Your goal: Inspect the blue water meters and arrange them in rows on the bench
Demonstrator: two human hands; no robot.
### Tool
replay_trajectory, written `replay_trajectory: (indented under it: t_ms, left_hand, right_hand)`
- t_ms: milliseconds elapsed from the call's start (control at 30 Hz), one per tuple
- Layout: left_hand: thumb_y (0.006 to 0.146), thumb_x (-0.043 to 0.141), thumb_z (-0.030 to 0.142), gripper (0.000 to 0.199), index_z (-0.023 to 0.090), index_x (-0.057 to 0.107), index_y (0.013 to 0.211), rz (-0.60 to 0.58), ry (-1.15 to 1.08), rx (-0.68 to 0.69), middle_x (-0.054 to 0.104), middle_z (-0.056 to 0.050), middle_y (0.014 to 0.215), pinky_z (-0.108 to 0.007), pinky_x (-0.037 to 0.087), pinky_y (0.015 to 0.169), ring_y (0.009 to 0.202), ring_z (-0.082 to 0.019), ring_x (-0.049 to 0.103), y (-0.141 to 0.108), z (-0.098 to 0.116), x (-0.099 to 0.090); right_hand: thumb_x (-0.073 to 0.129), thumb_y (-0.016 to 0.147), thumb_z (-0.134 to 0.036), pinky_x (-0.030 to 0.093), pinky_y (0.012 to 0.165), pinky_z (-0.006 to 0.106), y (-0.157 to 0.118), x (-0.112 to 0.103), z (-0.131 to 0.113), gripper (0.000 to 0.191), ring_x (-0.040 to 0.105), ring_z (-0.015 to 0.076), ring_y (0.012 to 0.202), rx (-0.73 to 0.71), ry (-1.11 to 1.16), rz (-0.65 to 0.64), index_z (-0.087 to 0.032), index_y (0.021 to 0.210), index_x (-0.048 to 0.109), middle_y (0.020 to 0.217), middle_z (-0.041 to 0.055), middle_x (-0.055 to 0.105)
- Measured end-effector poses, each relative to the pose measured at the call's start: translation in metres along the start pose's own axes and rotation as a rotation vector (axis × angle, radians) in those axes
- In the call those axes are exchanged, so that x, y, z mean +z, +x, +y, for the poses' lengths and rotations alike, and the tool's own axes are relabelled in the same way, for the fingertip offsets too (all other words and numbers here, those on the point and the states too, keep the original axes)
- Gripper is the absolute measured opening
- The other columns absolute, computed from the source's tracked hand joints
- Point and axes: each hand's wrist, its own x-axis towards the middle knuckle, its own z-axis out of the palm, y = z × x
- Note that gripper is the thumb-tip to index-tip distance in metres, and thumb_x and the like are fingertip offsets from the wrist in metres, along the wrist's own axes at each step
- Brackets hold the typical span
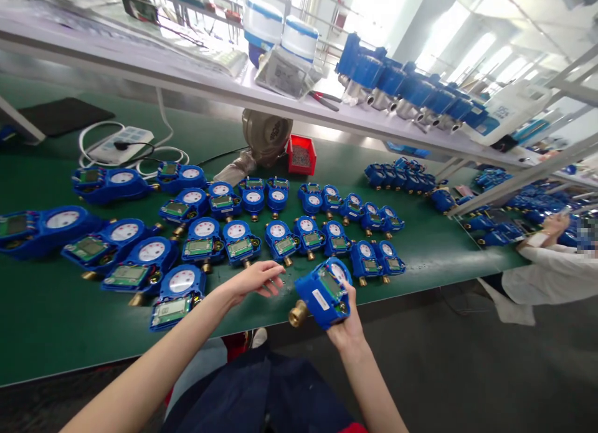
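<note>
A blue water meter with a round dial, a green circuit board and a brass pipe end is gripped in my right hand, tilted at the bench's front edge. My left hand hangs to its left with fingers apart and nothing in them. Past the left hand stand more blue meters, among them one at the centre and one beside it. Close to my left forearm is a meter with a lit display. Several others spread in rows over the green bench.
A red bin of small parts stands at the back, near a grey rounded device. A power strip with cables lies back left. Above runs a shelf bearing meters and pliers. At right, a co-worker's hands are among more meters.
</note>
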Motion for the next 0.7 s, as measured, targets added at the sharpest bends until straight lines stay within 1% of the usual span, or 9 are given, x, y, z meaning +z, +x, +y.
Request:
replay_trajectory:
  t_ms: [100, 167, 233, 333, 433, 533, 600, 700]
  left_hand:
    - [0.077, 0.053, 0.058, 0.053, 0.018, 0.058, 0.110, -0.030, -0.044, -0.009, 0.068, -0.010, 0.097, -0.031, 0.048, 0.069, 0.081, -0.019, 0.064, -0.005, -0.007, 0.006]
    - [0.079, 0.050, 0.060, 0.053, 0.018, 0.059, 0.111, -0.045, -0.070, -0.009, 0.067, -0.011, 0.100, -0.032, 0.048, 0.071, 0.082, -0.019, 0.064, -0.005, -0.011, 0.012]
    - [0.080, 0.047, 0.061, 0.054, 0.018, 0.060, 0.110, -0.050, -0.080, -0.007, 0.066, -0.011, 0.102, -0.033, 0.048, 0.073, 0.084, -0.020, 0.063, -0.005, -0.013, 0.017]
    - [0.080, 0.046, 0.062, 0.054, 0.018, 0.062, 0.108, -0.062, -0.084, -0.005, 0.066, -0.010, 0.101, -0.031, 0.047, 0.073, 0.085, -0.019, 0.062, -0.003, -0.012, 0.026]
    - [0.080, 0.048, 0.061, 0.053, 0.019, 0.062, 0.109, -0.070, -0.084, 0.005, 0.067, -0.008, 0.099, -0.029, 0.045, 0.070, 0.085, -0.018, 0.060, -0.003, -0.007, 0.034]
    - [0.080, 0.049, 0.060, 0.051, 0.019, 0.061, 0.109, -0.072, -0.078, 0.012, 0.066, -0.006, 0.100, -0.027, 0.043, 0.069, 0.086, -0.018, 0.058, -0.004, -0.003, 0.039]
    - [0.080, 0.050, 0.059, 0.048, 0.019, 0.062, 0.105, -0.072, -0.081, 0.019, 0.066, -0.005, 0.099, -0.027, 0.042, 0.070, 0.087, -0.018, 0.057, -0.005, -0.001, 0.041]
    - [0.081, 0.051, 0.057, 0.044, 0.019, 0.062, 0.098, -0.073, -0.098, 0.024, 0.065, -0.004, 0.093, -0.028, 0.042, 0.073, 0.088, -0.018, 0.056, -0.007, 0.001, 0.043]
  right_hand:
    - [0.066, 0.073, -0.044, 0.053, 0.084, 0.038, 0.011, -0.005, 0.013, 0.042, 0.065, 0.0238, 0.096, -0.153, -0.101, -0.002, -0.019, 0.107, 0.061, 0.097, 0.0041, 0.072]
    - [0.069, 0.071, -0.042, 0.053, 0.083, 0.036, 0.019, -0.010, 0.018, 0.042, 0.065, 0.0225, 0.092, -0.251, -0.182, -0.006, -0.020, 0.106, 0.060, 0.094, 0.0026, 0.071]
    - [0.070, 0.070, -0.040, 0.053, 0.080, 0.034, 0.025, -0.016, 0.022, 0.039, 0.065, 0.0210, 0.088, -0.299, -0.244, -0.010, -0.020, 0.102, 0.059, 0.091, 0.0019, 0.070]
    - [0.069, 0.072, -0.039, 0.052, 0.076, 0.033, 0.029, -0.021, 0.025, 0.034, 0.064, 0.0196, 0.083, -0.287, -0.290, -0.021, -0.020, 0.096, 0.058, 0.089, 0.0013, 0.069]
    - [0.068, 0.073, -0.038, 0.052, 0.075, 0.032, 0.028, -0.022, 0.026, 0.030, 0.063, 0.0192, 0.083, -0.284, -0.308, -0.045, -0.021, 0.094, 0.055, 0.088, 0.0005, 0.068]
    - [0.068, 0.074, -0.037, 0.050, 0.075, 0.031, 0.027, -0.022, 0.026, 0.029, 0.062, 0.0192, 0.085, -0.284, -0.334, -0.068, -0.022, 0.095, 0.053, 0.089, 0.0003, 0.067]
    - [0.068, 0.074, -0.037, 0.050, 0.077, 0.031, 0.026, -0.022, 0.025, 0.030, 0.062, 0.0193, 0.086, -0.286, -0.354, -0.085, -0.023, 0.095, 0.053, 0.090, 0.0005, 0.066]
    - [0.068, 0.073, -0.037, 0.049, 0.080, 0.032, 0.026, -0.021, 0.023, 0.033, 0.061, 0.0203, 0.090, -0.295, -0.372, -0.108, -0.023, 0.098, 0.053, 0.096, 0.0023, 0.066]
